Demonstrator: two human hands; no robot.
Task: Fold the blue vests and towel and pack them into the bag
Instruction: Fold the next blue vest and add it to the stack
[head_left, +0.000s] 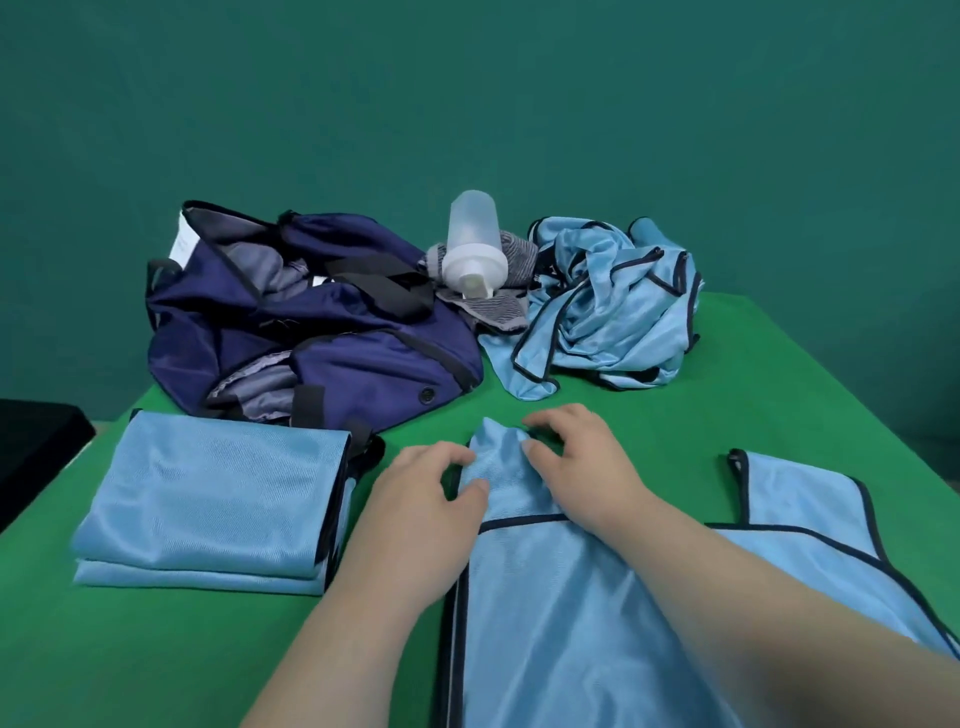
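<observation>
Your light-blue mesh vest (545, 623) lies flat in front of the navy fabric bag (332, 332). Your left hand (426, 499) and right hand (582, 462) fingers pinch its shoulder strap (498, 467); fold inward, edges aligned, smooth flat. Grey striped towel (498, 306) right of bag.

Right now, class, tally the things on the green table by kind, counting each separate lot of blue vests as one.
Bag: 1
Bottle: 1
Grey towel: 1
Vest lots: 3 (folded stack, crumpled heap, flat vest)
Total: 6
</observation>
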